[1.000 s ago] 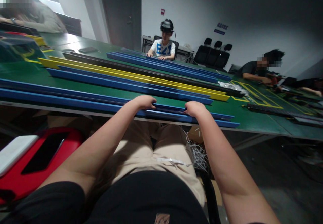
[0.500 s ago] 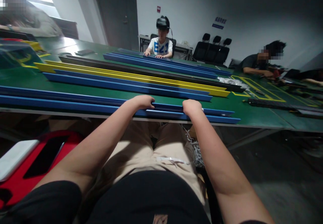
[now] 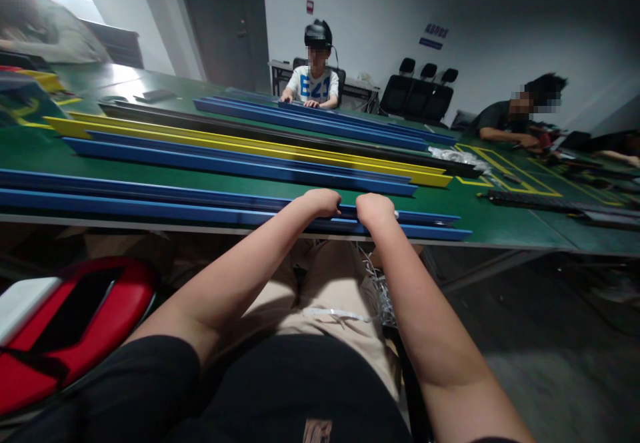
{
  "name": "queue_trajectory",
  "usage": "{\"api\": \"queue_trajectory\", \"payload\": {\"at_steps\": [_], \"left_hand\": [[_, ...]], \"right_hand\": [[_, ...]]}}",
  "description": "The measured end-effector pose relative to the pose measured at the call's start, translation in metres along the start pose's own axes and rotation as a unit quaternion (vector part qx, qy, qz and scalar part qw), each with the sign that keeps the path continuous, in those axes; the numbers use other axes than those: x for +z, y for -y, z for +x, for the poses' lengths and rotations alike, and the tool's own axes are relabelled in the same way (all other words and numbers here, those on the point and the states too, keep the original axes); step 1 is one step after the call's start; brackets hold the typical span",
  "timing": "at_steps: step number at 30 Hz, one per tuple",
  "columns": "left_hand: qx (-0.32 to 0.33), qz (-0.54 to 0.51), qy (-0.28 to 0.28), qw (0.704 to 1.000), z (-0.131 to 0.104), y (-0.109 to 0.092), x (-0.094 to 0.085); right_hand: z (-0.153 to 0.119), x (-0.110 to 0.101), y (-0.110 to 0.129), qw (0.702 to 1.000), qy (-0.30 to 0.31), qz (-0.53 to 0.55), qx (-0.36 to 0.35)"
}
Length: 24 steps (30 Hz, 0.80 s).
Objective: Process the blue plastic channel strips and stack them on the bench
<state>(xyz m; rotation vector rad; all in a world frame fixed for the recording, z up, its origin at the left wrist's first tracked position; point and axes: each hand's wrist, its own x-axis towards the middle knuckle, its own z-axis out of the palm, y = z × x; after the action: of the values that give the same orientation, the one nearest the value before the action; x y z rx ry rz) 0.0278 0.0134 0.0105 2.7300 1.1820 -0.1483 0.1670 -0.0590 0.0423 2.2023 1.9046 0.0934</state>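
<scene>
A long blue channel point(image 3: 200, 211) lies along the front edge of the green table. My left hand point(image 3: 323, 202) is closed at the channel, its fingers curled down into it; what the fingertips hold is too small to make out. Just to its right, my right hand point(image 3: 375, 210) is also closed over the same channel, with a small white bit showing at its outer side. A narrow gap separates the two hands. Behind them lie another blue channel point(image 3: 225, 165), a yellow channel point(image 3: 250, 148) and a black one point(image 3: 210, 125), roughly parallel.
More blue channels point(image 3: 310, 123) lie near a person point(image 3: 314, 86) across the table. Clear plastic bags point(image 3: 457, 158) and a dark strip point(image 3: 520, 198) are on the right. A red stool point(image 3: 115, 310) stands at lower left. Other people sit left and right.
My left hand has slid right along the front blue channel, closer to my right hand. My right hand has stayed at about the same place. The view has shifted slightly.
</scene>
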Motion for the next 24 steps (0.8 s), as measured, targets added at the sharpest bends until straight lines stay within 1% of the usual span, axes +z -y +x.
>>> {"api": "queue_trajectory", "payload": {"at_steps": [2,5,8,12,16,18,20,24], "left_hand": [[0.007,-0.006,-0.003,1.0,0.005,-0.006,0.002],[0.013,-0.005,-0.025,1.0,0.006,-0.006,0.006],[0.032,0.005,-0.045,0.998,0.002,-0.003,0.008],[0.06,0.011,-0.063,0.996,-0.005,-0.002,0.006],[0.066,0.02,-0.074,0.995,-0.01,0.001,0.004],[0.067,0.021,-0.076,0.995,-0.013,0.008,0.004],[0.068,0.017,-0.076,0.995,-0.017,0.019,0.005],[0.074,0.007,-0.066,0.995,-0.033,0.055,0.006]], "right_hand": [[-0.001,0.0,0.0,1.0,0.0,0.004,0.002],[-0.002,0.004,-0.001,1.0,-0.011,0.015,0.004],[-0.003,0.007,-0.001,0.999,-0.023,0.026,0.018],[-0.006,0.008,-0.001,0.999,-0.027,0.034,0.029],[-0.008,0.005,0.003,0.999,-0.027,0.033,0.027],[-0.008,0.004,0.009,0.999,-0.029,0.036,0.027],[-0.007,0.002,0.02,0.998,-0.027,0.043,0.026],[-0.002,-0.004,0.051,0.998,-0.028,0.057,0.01]]}}
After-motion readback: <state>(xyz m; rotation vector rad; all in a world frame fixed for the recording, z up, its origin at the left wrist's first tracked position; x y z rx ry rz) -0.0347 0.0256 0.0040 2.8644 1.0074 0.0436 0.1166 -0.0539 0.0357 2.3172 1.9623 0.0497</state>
